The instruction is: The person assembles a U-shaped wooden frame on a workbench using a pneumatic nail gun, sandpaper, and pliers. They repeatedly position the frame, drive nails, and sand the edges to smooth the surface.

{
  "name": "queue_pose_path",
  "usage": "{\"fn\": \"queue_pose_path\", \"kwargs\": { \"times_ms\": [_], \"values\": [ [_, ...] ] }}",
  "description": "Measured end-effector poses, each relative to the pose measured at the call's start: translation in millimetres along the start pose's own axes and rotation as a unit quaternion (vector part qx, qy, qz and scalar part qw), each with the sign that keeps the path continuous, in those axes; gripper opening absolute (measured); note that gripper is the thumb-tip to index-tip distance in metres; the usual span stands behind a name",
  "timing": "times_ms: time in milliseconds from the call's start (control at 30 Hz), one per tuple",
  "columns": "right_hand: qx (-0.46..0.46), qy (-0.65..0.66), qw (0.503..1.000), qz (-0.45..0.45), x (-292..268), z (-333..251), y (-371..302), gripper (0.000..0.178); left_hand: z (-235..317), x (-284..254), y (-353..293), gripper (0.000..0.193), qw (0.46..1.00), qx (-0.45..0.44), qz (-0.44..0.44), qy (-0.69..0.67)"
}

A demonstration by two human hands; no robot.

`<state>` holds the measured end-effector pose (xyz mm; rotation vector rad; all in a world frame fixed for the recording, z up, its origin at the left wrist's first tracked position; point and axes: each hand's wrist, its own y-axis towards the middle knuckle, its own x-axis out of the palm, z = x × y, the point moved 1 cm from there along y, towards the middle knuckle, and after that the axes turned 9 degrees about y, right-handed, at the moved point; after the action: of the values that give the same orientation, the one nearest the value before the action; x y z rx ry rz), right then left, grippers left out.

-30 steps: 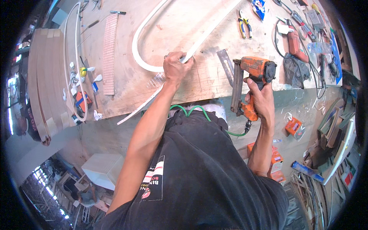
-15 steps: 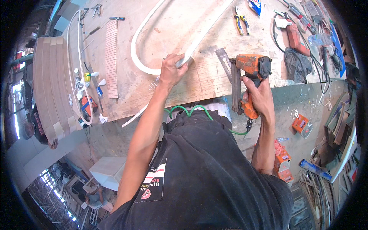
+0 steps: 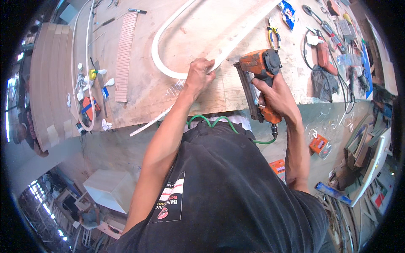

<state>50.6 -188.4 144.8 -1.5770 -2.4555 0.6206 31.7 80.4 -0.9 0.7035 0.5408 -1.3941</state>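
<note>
My left hand (image 3: 200, 76) is closed around a white bent strip (image 3: 157, 52) that curves in a U shape over the wooden workbench (image 3: 190, 107). One straight arm of the strip runs away to the upper right; a loose white tail hangs past the bench's near edge. In my right hand (image 3: 280, 98) is an orange and black nail gun (image 3: 258, 64), gripped by its handle, with its magazine slanting down on the left. It is held a short way right of my left hand, its nose apart from the strip. A green coiled air hose (image 3: 223, 120) joins the handle's base.
Pliers (image 3: 273, 34), a blue packet (image 3: 287, 14), a red power tool (image 3: 324, 55) and a black bag (image 3: 324, 84) lie on the right. Leftward are a ribbed strip (image 3: 126, 59), a white loop (image 3: 89, 55) and stacked brown boards (image 3: 50, 84). Another person (image 3: 89, 218) is at lower left.
My right hand has brought the nail gun leftward, closer to my left hand, and tilted it. A flat metal piece on the bench is now hidden behind it. My left hand keeps its grip.
</note>
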Motion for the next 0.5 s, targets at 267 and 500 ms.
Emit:
{"fn": "queue_pose_path", "kwargs": {
  "times_ms": [267,500],
  "values": [
    [0.023,-0.084,0.994,-0.062,37.8,-32.8,28.7,0.043,5.3,2.4,-1.0,0.027,1.000,0.007,0.016,-0.009],
    [0.052,-0.143,0.985,-0.084,51.2,-44.1,40.0,0.061,4.2,11.5,-2.9,0.035,0.999,0.005,0.044,0.012]
  ]
}}
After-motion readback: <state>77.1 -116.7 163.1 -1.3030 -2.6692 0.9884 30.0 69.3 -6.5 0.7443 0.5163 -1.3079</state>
